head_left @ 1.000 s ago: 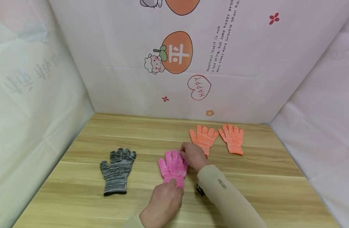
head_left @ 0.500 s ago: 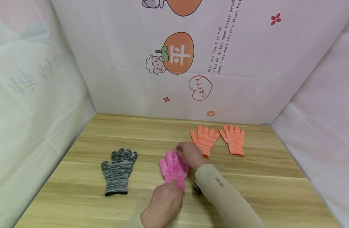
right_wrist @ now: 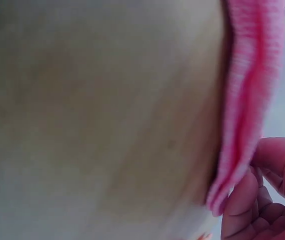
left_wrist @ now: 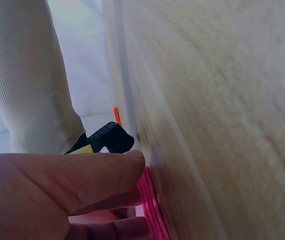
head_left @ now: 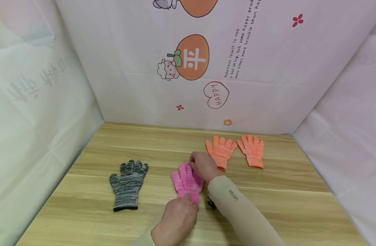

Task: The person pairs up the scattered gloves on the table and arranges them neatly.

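Observation:
A pink knit glove (head_left: 188, 181) lies flat near the middle of the table, fingers pointing away from me. My left hand (head_left: 177, 217) holds its cuff; in the left wrist view the thumb (left_wrist: 117, 170) meets the layered pink cuff edge (left_wrist: 153, 207). At the glove's fingertips, my right hand (head_left: 204, 166) pinches the right-side fingers and covers part of them. The right wrist view has the pink fabric (right_wrist: 245, 100) edge-on, with the right fingers (right_wrist: 242, 200) at its end.
To the left lies a grey-black striped glove (head_left: 127, 186) with a dark cuff. Two orange gloves (head_left: 221, 150) (head_left: 253, 150) lie at the back right. The wooden table (head_left: 89, 191) is walled by printed white cloth (head_left: 138, 95). A black device (head_left: 211, 203) sits under the right wrist.
My right hand has shifted slightly left along the pink glove's fingertips. The left hand stays at the cuff. The view has shifted slightly.

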`<control>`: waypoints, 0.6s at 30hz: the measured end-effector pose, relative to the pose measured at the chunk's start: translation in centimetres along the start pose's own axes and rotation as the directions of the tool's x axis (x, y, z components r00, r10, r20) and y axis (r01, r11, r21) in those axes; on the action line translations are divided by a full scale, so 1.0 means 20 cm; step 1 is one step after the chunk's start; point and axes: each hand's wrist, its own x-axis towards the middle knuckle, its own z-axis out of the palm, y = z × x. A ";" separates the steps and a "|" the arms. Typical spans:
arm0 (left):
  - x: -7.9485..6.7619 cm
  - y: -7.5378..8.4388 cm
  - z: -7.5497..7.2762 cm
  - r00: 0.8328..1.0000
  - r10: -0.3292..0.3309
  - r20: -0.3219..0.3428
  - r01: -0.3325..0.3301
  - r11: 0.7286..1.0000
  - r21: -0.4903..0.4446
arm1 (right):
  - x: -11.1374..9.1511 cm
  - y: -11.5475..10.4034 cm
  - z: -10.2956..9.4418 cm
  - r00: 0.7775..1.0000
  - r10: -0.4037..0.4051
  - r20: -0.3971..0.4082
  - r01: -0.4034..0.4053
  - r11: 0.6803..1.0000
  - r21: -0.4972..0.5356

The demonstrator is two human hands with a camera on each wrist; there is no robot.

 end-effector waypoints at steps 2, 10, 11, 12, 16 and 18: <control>0.00 0.00 0.00 1.000 0.002 0.006 -0.002 1.000 -0.012 | 0.00 0.00 0.01 1.000 0.008 0.004 -0.008 1.000 -0.004; 0.04 -0.10 -0.01 0.990 0.030 0.137 0.012 0.955 -0.296 | -0.01 0.01 0.00 0.999 0.047 -0.015 -0.046 0.997 0.059; 0.05 -0.12 -0.01 0.990 0.043 0.135 0.007 0.937 -0.350 | -0.02 0.01 0.00 0.999 0.049 -0.018 -0.047 0.996 0.073; 0.05 -0.14 0.00 0.990 0.060 0.127 -0.004 0.917 -0.398 | -0.02 0.01 0.00 0.999 0.047 -0.019 -0.045 0.995 0.087; 0.05 -0.20 0.03 0.992 0.082 0.091 -0.023 0.853 -0.522 | -0.05 0.01 -0.03 1.000 0.022 0.009 -0.023 0.984 0.176; 0.05 -0.22 0.04 0.991 0.077 0.105 -0.005 0.832 -0.554 | -0.07 0.01 -0.04 1.000 0.003 0.029 -0.009 0.974 0.225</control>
